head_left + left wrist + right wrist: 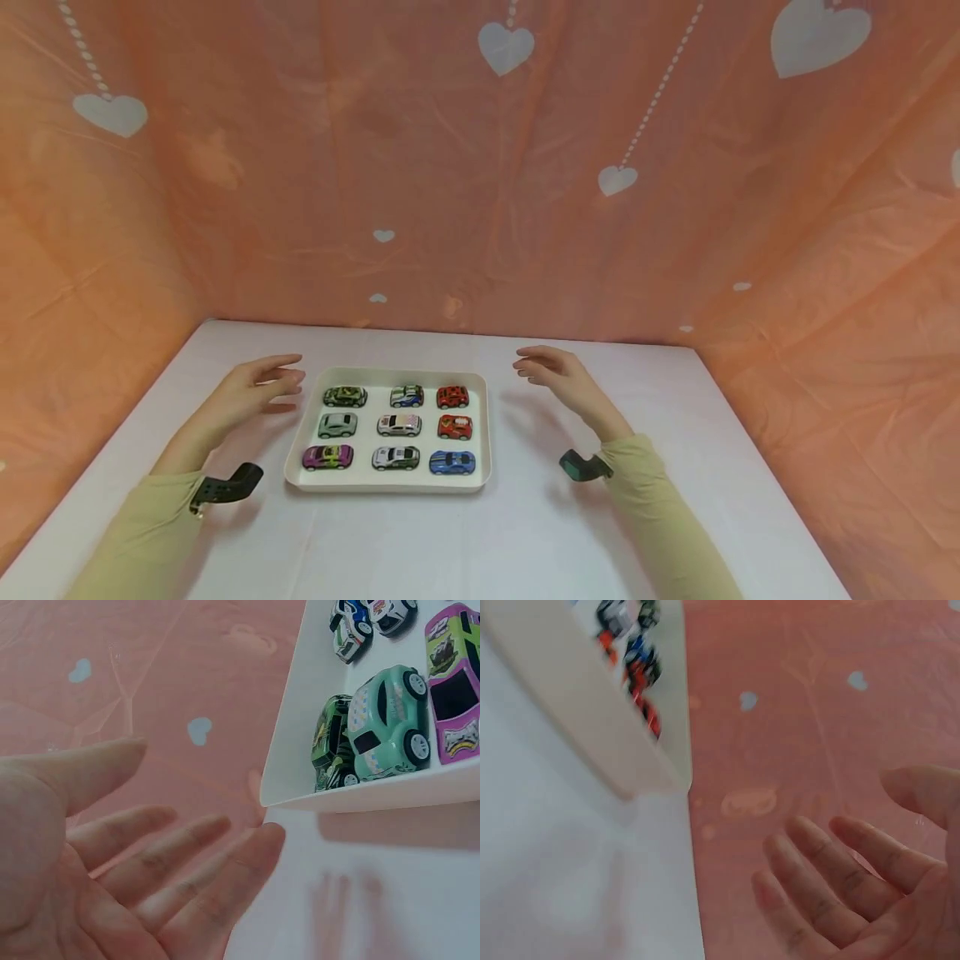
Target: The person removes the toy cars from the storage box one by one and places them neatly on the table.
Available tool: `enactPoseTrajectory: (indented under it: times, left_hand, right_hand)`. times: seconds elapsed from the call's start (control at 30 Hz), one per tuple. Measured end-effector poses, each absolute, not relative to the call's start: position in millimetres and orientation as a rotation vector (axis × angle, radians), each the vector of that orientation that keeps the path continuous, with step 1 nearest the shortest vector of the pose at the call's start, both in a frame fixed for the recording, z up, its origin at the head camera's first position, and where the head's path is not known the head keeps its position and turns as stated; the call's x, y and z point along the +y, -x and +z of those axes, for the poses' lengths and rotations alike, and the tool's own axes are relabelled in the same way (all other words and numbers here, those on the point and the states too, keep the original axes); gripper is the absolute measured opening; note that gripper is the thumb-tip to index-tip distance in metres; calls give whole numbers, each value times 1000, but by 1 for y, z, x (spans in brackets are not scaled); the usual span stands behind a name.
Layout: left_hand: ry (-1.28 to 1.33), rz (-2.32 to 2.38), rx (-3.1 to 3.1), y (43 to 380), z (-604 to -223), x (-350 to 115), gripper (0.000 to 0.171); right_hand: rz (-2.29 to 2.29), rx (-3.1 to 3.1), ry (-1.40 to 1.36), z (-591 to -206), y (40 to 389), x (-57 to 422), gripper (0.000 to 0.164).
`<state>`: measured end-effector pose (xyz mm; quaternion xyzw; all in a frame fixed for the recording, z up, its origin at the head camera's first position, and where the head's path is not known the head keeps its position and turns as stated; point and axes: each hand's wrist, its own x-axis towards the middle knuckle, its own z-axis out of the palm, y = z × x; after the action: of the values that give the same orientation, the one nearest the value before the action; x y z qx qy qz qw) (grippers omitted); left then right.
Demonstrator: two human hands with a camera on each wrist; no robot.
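Below and left of centre in the head view, a white tray (390,487), flat on the table (547,533), between the left hand (238,396) and the right hand (566,382). Nearer to the left hand; a small gap from fingertips to upper left corner, a wider one from right rim to right hand. In the tray, three rows of three toy cars (399,426). Along the top row, from left: green car (345,397), blue-white car (407,396), red car (452,397). Along the middle row: mint car (337,425), pale car (397,425), second red car (454,427). Along the bottom row: purple car (327,457), white car (396,457), blue car (452,462).

Raised over the table: both hands. At lower left of the left wrist view, the left hand, palm on show, fingers outstretched and slightly spread, thumb apart; at upper right, the tray, with mint car, green car and purple car nearest. At lower right of the right wrist view, the right hand, fingers spread and gently bent, thumb apart; at upper left, a tray corner with toy cars too blurred to tell.

At each wrist in the head view, a black mount (238,482) and a yellow sleeve (142,525); across the upper half, orange cloth (450,167) with pale hearts (506,47).
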<state>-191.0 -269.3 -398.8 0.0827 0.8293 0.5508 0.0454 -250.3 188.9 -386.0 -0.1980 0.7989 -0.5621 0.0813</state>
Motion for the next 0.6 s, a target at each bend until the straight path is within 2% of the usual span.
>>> enactPoseTrajectory:
  times: [0.4,0.6]
  left_hand:
    - [-127,1573,2515,190,-413,-258,57]
    - [-28,1470,2627,192,-419,-254,47]
  right_hand:
    - [-1767,2171,622,-379,252,151,38]
    - [-1703,2118,675,-378,254,127,37]
